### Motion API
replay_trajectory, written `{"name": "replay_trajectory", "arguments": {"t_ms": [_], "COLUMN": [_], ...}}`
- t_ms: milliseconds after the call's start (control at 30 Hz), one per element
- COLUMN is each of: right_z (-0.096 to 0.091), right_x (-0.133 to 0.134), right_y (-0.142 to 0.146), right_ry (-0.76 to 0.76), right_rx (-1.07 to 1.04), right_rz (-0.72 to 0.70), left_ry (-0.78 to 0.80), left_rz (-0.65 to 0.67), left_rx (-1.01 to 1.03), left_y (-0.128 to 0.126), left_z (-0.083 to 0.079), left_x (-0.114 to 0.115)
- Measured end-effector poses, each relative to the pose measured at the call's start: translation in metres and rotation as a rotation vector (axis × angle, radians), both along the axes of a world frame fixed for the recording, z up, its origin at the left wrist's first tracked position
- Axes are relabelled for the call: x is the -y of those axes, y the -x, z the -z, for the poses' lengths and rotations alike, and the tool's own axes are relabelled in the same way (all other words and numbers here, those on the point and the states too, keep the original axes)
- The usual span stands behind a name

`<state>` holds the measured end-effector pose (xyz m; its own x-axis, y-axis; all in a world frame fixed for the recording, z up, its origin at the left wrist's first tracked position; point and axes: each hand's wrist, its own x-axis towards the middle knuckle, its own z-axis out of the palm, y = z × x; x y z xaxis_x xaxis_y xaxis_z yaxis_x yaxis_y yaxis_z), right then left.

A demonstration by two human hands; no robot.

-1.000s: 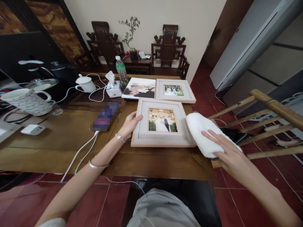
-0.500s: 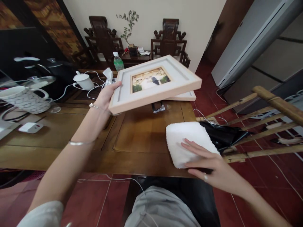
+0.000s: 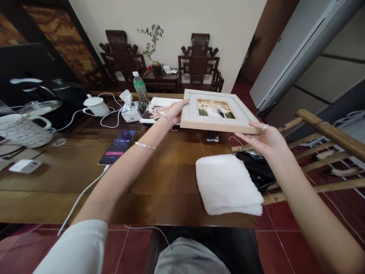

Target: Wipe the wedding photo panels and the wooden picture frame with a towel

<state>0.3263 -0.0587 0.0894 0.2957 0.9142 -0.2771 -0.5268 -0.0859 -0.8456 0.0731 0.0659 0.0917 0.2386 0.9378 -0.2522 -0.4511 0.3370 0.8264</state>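
Note:
Both my hands hold a pale wooden picture frame (image 3: 191,112) with a small photo in it, over the far side of the wooden table (image 3: 159,167). My left hand (image 3: 174,110) grips its left edge, thumb on top. My right hand (image 3: 264,137) is closed on its near right corner. The frame is almost level; I cannot tell whether it rests on anything beneath it. A folded white towel (image 3: 228,184) lies on the table near the front right edge, with no hand on it.
A large photo print (image 3: 155,110), tissue box (image 3: 129,111), green bottle (image 3: 139,87), white teapot (image 3: 95,106) and charging phone (image 3: 116,146) lie left of the frame. A patterned jug (image 3: 24,127) stands far left. A bamboo chair (image 3: 327,129) and black bag (image 3: 256,169) adjoin the table's right edge.
My left hand lifted the frame off the table and carried it to the far right side. My right hand left the towel on the table and took the frame's right corner.

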Motion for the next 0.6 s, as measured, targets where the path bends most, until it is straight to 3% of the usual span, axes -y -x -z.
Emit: {"name": "replay_trajectory", "arguments": {"t_ms": [100, 200, 267, 300, 467, 600], "right_z": [0.014, 0.016, 0.012, 0.009, -0.004, -0.009], "right_x": [-0.001, 0.0, 0.001, 0.002, 0.016, 0.026], "right_y": [-0.014, -0.03, -0.04, -0.044, -0.067, -0.08], "right_ry": [0.011, -0.062, -0.109, -0.13, -0.179, -0.171], "right_rx": [-0.058, -0.071, -0.06, -0.051, -0.019, 0.019], "right_rz": [0.107, 0.18, 0.21, 0.222, 0.273, 0.312], "left_ry": [0.031, 0.243, 0.419, 0.437, 0.393, 0.398], "left_rz": [0.041, 0.062, -0.009, -0.105, -0.246, -0.272], "left_rx": [0.016, 0.042, 0.12, 0.158, 0.187, 0.19], "left_y": [-0.003, -0.008, -0.017, -0.023, -0.057, -0.063], "left_z": [0.02, 0.046, 0.062, 0.068, 0.078, 0.08], "left_x": [0.004, 0.015, 0.02, 0.021, 0.008, -0.002]}}
